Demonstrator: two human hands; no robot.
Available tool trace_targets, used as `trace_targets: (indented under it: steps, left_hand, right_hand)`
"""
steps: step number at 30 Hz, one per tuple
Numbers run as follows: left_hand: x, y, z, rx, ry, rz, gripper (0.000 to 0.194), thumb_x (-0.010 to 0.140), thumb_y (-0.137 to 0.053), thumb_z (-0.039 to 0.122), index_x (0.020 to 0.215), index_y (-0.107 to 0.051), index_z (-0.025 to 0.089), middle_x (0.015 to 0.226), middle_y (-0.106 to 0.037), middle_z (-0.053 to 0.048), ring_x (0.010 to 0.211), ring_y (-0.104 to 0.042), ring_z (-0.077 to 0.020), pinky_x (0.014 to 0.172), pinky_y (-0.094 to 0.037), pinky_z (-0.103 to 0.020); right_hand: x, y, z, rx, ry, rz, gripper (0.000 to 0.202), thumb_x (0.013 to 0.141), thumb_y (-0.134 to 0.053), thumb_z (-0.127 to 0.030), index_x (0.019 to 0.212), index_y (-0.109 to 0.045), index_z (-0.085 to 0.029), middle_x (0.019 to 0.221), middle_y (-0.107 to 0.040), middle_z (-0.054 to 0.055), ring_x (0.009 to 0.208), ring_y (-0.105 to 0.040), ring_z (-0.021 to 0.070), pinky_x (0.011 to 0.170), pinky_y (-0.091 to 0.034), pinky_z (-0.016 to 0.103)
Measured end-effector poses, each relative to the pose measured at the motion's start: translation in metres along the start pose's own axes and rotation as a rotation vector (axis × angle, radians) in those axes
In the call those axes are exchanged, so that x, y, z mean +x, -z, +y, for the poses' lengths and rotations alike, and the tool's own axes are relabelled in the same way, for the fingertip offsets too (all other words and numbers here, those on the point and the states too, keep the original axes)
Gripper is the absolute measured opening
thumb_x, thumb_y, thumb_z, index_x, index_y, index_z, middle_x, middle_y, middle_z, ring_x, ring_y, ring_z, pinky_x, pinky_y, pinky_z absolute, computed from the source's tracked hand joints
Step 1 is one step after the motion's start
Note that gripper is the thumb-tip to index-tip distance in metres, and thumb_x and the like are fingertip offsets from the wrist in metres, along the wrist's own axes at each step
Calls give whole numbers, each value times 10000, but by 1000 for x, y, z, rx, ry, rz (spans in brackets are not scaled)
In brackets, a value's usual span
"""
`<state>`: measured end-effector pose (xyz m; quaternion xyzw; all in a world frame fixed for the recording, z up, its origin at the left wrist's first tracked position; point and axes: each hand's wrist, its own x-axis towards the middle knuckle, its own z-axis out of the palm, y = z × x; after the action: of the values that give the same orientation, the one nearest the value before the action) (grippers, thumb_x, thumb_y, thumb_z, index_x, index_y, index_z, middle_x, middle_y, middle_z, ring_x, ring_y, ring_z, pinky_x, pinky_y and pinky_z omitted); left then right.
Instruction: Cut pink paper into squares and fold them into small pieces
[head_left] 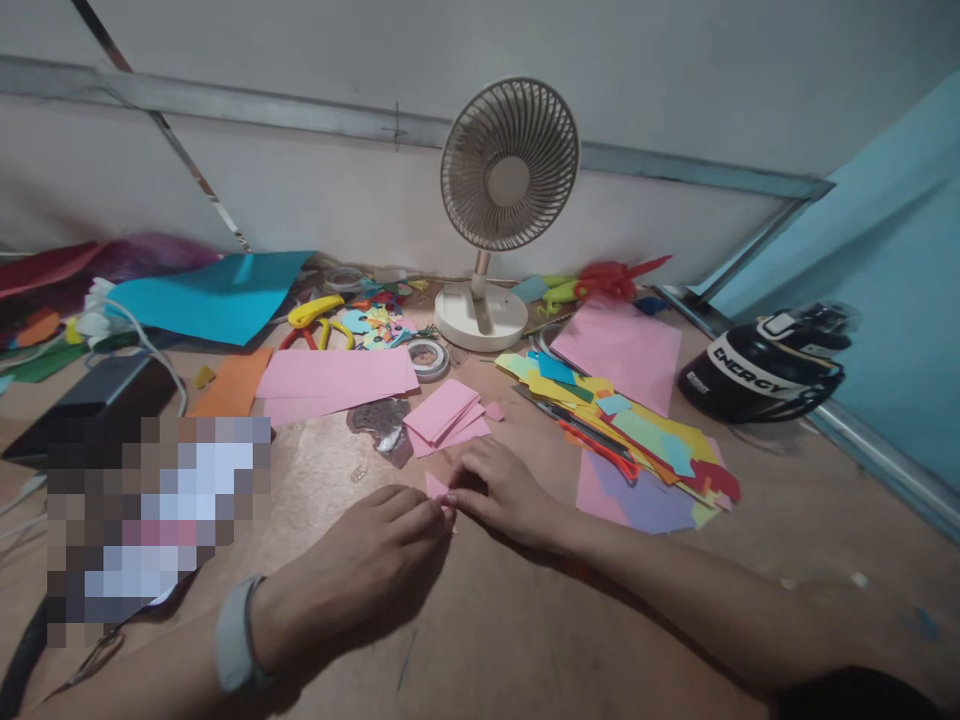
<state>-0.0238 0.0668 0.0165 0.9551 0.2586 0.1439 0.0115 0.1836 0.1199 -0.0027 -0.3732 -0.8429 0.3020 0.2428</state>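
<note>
A small piece of pink paper [436, 487] is pinched between my two hands, low over the wooden table. My left hand [394, 540], with a grey band on the wrist, is closed on its lower edge. Fingers curled, my right hand [502, 495] grips the same piece from the right side. Much of the paper is covered by the fingers. Just beyond the hands lies a stack of folded pink paper [444, 412], with a tiny pink scrap [495, 411] beside it. Scissors with orange handles [600, 450] rest on coloured paper strips to the right.
A white fan [510, 180] stands at the back. Pink sheets [337, 375], a tape roll [427, 358] and yellow-handled pliers [315, 312] lie to its left. A black bottle [757, 370] is at far right, a dark box [90, 395] at left. Coloured paper strips [637, 420] spread at right.
</note>
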Motion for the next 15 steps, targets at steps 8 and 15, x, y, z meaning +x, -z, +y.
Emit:
trace_targets:
  steps: [8,15]
  left_hand:
    - [-1,-4,-3,-45,0,22,252,969,-387,81,1072,-607,148,931,-649,-59,789,-612,-218,695,-505,-386]
    - [-1,-5,-5,-66,-4,60,246,960,-400,65,1039,-612,161,913,-645,-46,779,-611,-198,696,-501,-366]
  right_hand:
    - [9,23,0,461,-216,-236,158,797,-715,-81,899,-641,-176,885,-626,2,798,-562,140,708,-434,258]
    - [10,25,-3,301,-141,-274,143,792,-735,-94,869,-642,-171,887,-630,11,837,-555,151,724,-428,257]
